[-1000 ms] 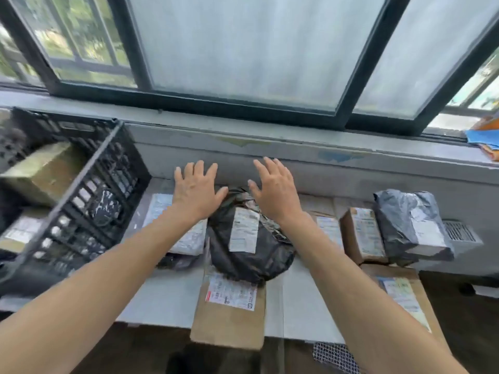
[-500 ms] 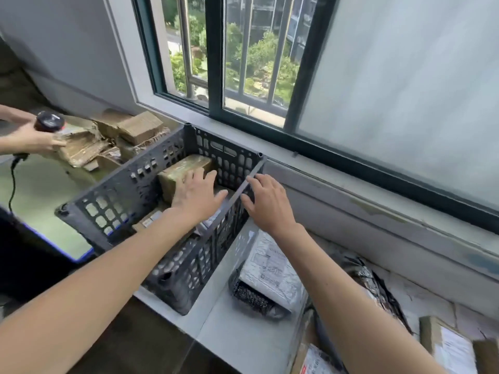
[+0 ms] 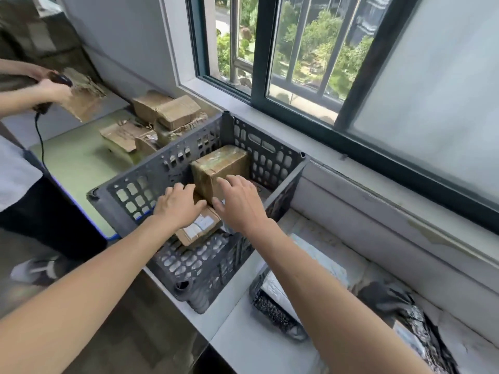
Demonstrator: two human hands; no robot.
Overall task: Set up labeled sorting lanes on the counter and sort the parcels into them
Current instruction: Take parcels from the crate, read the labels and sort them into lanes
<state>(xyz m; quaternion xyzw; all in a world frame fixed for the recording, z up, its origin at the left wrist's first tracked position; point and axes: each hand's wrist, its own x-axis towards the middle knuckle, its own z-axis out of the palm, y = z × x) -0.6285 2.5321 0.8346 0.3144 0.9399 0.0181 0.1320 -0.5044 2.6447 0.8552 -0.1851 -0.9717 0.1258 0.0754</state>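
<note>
Hands have left the black bag on the counter [image 3: 237, 346], where they hovered a second ago. The head view has swung left to the grey crate [image 3: 162, 160]. Half a second ago the left hand hung over the crate and the right was at its rim; now both are down inside it. My reading is that the last parcel is laid in its place and the next one is being fetched, so the sorting goes on.

In the head view, the left hand [image 3: 179, 207] sits low at the near left corner of the tall taped brown box [image 3: 220, 168], above a flat labelled box [image 3: 199, 228]. Its fingers are loosely bent and hold nothing. The right hand [image 3: 240, 205] lies against the box's near face, fingers spread and gripping nothing. Both forearms reach in over the crate's near wall. The box stands upright against the far wall, not yet lifted. A white mailer [image 3: 310, 273] lies on the counter just right of the crate.
</note>
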